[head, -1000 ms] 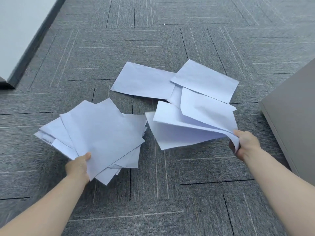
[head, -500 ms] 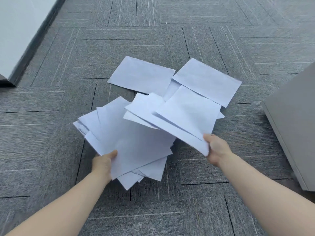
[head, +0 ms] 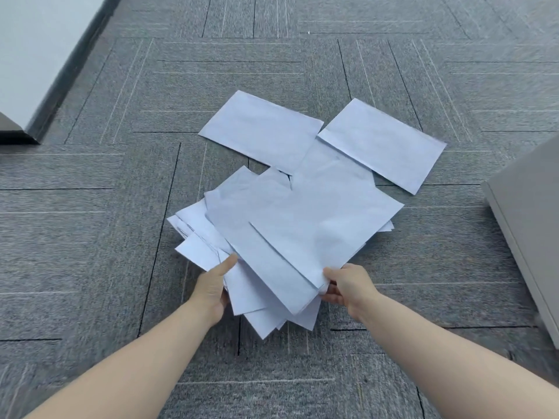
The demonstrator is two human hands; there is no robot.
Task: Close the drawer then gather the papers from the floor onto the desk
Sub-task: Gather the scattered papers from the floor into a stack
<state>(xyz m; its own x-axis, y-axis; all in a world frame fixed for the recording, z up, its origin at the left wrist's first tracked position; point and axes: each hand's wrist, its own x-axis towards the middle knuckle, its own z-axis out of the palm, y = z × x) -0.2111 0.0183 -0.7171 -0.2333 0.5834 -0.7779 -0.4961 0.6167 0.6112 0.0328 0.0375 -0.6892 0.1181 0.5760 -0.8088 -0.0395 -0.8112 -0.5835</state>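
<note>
Both hands merge loose sheets into one bundle just above the carpet, with two papers left on the floor.

The left hand (head: 211, 287) grips the near-left edge of the gathered stack (head: 290, 237), thumb on top and fingers underneath, while the right hand (head: 348, 285) pinches the near-right corner; holding the two near edges likely lets the fanned, uneven sheets be squared together before lifting. The stack is splayed, its corners pointing several ways, so it may shed a sheet if raised as it is. Two flat papers lie beyond it on the grey carpet floor (head: 90, 237): one far left (head: 260, 133), one far right (head: 384, 146), the stack's far edge overlapping them. A grey cabinet (head: 532, 237) stands at the right; whether it holds the drawer cannot be told. No desk or container is in view.
</note>
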